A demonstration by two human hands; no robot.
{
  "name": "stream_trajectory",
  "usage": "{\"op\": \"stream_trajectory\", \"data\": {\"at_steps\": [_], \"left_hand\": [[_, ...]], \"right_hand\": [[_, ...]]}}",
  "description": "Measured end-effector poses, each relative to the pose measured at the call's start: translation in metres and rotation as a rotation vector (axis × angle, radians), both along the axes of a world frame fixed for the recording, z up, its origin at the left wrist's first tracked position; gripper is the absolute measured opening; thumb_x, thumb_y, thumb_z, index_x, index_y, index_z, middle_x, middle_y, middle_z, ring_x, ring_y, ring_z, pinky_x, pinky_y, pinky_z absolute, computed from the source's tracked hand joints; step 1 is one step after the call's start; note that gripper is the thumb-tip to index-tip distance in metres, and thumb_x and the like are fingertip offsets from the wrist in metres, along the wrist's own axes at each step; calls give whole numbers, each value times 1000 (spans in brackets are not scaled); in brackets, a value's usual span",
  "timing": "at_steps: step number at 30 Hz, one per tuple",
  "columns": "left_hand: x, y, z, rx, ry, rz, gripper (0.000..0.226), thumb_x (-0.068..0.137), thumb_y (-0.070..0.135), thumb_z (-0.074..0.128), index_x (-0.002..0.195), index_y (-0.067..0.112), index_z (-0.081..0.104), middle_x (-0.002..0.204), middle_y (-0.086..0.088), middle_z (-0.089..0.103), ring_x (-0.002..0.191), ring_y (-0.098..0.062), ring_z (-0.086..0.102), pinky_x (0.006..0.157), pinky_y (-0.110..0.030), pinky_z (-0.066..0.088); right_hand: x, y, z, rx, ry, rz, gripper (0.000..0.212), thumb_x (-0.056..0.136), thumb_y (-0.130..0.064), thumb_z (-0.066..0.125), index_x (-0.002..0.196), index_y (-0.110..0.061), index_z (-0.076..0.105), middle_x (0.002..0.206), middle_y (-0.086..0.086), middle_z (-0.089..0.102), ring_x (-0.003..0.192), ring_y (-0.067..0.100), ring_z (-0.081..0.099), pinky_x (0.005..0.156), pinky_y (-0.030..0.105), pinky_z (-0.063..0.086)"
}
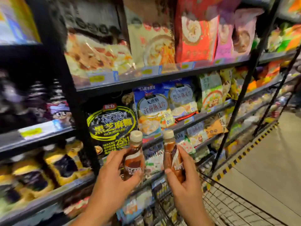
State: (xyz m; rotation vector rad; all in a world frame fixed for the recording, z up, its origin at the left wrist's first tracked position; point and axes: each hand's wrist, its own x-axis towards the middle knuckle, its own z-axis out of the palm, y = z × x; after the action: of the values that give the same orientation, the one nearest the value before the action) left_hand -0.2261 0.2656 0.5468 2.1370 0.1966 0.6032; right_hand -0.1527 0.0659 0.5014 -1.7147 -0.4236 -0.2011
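While the left hand [114, 176] clasps the left bottle [134, 160] and the right hand [184, 183] the right bottle [171, 158], both upright, comparing seems underway; next, probably lower one into the cart [236, 197].

- We find the aisle dim; the pale floor [268, 160] at right is the brightest patch.
- Motion blur smears the yellow-topped packs [40, 170] at lower left and the clear bags [97, 56] above, whose film carries glare streaks.
- The black sesame bag [112, 126] and left Nescafé bottle [133, 162] read sharp to us; the right Nescafé bottle [172, 160] is softer.
- The thin shelf post [243, 88] leans with wide-angle distortion.
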Motion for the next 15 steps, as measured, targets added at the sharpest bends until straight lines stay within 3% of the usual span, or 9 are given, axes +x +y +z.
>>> {"op": "stream_trajectory", "data": {"at_steps": [3,6,9,13,15], "left_hand": [[-41,44,33,28,-68,104,63,78,25,87,113,64,52,115,33,56,108,13,59,82,-6,46],[-84,89,63,47,-119,197,64,77,25,86,120,61,56,119,29,62,109,9,63,86,-12,50],[-126,133,86,78,-157,295,65,78,18,87,117,60,57,115,26,68,102,5,69,81,-11,52],[-173,184,109,124,-114,430,59,80,25,86,110,64,52,107,31,68,94,5,69,79,-25,56],[-190,207,118,171,-79,472,52,80,30,84,113,57,54,105,28,67,91,6,68,74,-23,54]], "right_hand": [[-15,52,34,31,-52,101,67,93,-24,73,149,-50,48,142,-26,55,129,3,57,101,19,48],[-36,110,64,98,-67,210,72,92,-3,75,139,-53,52,133,-39,57,123,-12,57,92,3,45],[-61,164,82,86,-91,325,71,91,-2,76,134,-53,52,127,-50,53,121,-22,52,90,-3,40],[-89,229,101,39,-134,419,60,87,-12,82,129,-47,57,126,-22,65,113,-1,64,87,8,49],[-100,259,110,10,-128,449,54,84,-27,84,127,-48,58,125,-17,67,110,2,67,88,17,54]]}}
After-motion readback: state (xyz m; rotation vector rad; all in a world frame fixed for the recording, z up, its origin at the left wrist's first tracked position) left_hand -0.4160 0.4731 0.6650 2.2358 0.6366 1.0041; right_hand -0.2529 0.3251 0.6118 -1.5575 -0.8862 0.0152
